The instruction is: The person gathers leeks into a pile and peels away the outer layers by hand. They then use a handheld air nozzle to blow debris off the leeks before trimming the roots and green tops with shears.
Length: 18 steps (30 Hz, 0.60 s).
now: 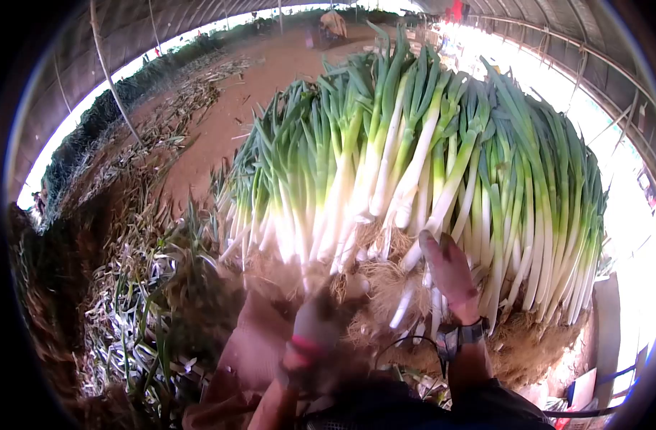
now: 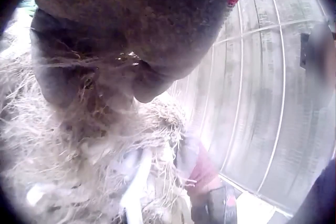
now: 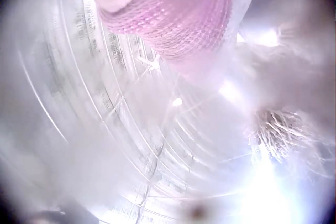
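A large heap of long green onions [image 1: 385, 165] lies with green tops away and white stalks and roots toward me. My gloved left hand [image 1: 315, 326] is blurred in front of the root ends. In the left wrist view its dark, soiled glove [image 2: 131, 29] curls thumb and fingers around a tangle of pale, dusty roots [image 2: 89, 108]. My right hand [image 1: 449, 272], in a pinkish glove, lies over the white stalks with its fingers extended. Beside its fingertips is a slanting stalk [image 1: 439, 204]. The right wrist view shows its pink cuff [image 3: 178, 19] and a root tuft [image 3: 281, 132].
Stripped leaves and peelings [image 1: 138, 315] pile up on the left. A bare soil path [image 1: 227, 122] runs beyond the heap, under a curved greenhouse roof [image 1: 543, 29]. A dark cable [image 1: 414, 338] loops near the right wrist. A pole [image 1: 113, 79] leans at the left.
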Tool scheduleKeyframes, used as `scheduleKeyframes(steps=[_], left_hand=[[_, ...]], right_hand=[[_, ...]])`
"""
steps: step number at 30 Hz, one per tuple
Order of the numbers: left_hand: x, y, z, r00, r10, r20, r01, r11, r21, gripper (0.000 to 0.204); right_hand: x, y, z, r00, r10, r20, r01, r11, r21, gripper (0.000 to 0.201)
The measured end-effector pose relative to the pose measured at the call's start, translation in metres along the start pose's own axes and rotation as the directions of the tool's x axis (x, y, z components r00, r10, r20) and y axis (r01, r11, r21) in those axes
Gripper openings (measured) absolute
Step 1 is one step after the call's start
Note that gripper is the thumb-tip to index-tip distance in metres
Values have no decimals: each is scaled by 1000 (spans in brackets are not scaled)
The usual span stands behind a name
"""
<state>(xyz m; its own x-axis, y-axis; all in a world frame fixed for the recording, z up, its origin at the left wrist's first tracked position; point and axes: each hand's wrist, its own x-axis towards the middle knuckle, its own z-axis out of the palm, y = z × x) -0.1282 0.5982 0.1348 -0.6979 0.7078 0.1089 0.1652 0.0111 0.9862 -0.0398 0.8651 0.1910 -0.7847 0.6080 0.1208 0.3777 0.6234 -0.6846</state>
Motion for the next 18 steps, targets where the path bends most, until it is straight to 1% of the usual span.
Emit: scheduleKeyframes(steps=[1, 2, 3, 4, 5, 7, 8, 9, 10, 11, 12, 13, 14, 15, 16, 17, 18], left_hand=[[-7, 2, -4, 996, -60, 64, 30, 916, 399, 61], [-12, -1, -1, 997, -47, 62, 19, 916, 400, 61], [-16, -5, 7, 992, -125, -30, 127, 990, 62, 59], [-19, -9, 15, 970, -227, -86, 194, 937, -291, 57], [-20, -12, 20, 972, -219, -85, 187, 939, -288, 57], [-23, -24, 30, 992, -109, -64, 109, 994, -2, 57], [-23, -50, 36, 998, -57, -38, 53, 995, -84, 70], [-25, -53, 42, 998, -52, -37, 49, 995, -81, 70], [-25, -54, 50, 991, -109, -79, 121, 978, 173, 81], [-26, -56, 58, 979, -151, -135, 194, 891, 411, 92], [-30, -69, 65, 983, -141, -119, 178, 898, 403, 107], [-33, -75, 74, 984, -136, -116, 172, 898, 405, 107], [-35, -78, 83, 984, -51, -169, 117, 903, 413, 107], [-35, -79, 88, 975, 35, -221, 64, 904, 423, 107], [-35, -79, 87, 978, -29, -207, 116, 900, 420, 109], [-35, -79, 86, 978, -27, -206, 113, 901, 419, 109], [-33, -78, 84, 980, -22, -199, 106, 900, 424, 104]], right_hand=[[-1, -5, 1, 1000, -12, -9, 12, 1000, -2, 54], [-4, -8, 2, 999, 6, -48, -5, 1000, 16, 63], [-8, -10, 4, 996, 27, -85, -24, 999, 36, 73], [-7, -10, 5, 995, 50, -88, -49, 999, 16, 95], [-8, -13, 2, 994, 46, -95, -45, 999, 18, 95], [-15, -32, -8, 975, 203, 88, -204, 979, -2, 104], [-15, -24, -2, 976, 201, 84, -202, 979, 0, 104], [-14, -9, 12, 992, 126, 16, -127, 988, 90, 103], [-12, 1, 22, 997, 55, -58, -44, 984, 172, 103], [-11, 8, 29, 997, 54, -63, -42, 984, 174, 103], [-10, 12, 34, 993, 29, -113, 6, 954, 299, 101], [-10, 11, 37, 986, 11, -167, 61, 908, 416, 101], [-11, 8, 37, 985, 10, -173, 63, 907, 416, 101], [-13, 3, 36, 987, 26, -158, 65, 835, 546, 96], [-14, 0, 34, 990, 39, -139, 64, 745, 664, 92], [-14, 0, 33, 989, 38, -142, 67, 746, 663, 92], [-12, -1, 31, 990, 26, -142, 75, 745, 663, 86]])
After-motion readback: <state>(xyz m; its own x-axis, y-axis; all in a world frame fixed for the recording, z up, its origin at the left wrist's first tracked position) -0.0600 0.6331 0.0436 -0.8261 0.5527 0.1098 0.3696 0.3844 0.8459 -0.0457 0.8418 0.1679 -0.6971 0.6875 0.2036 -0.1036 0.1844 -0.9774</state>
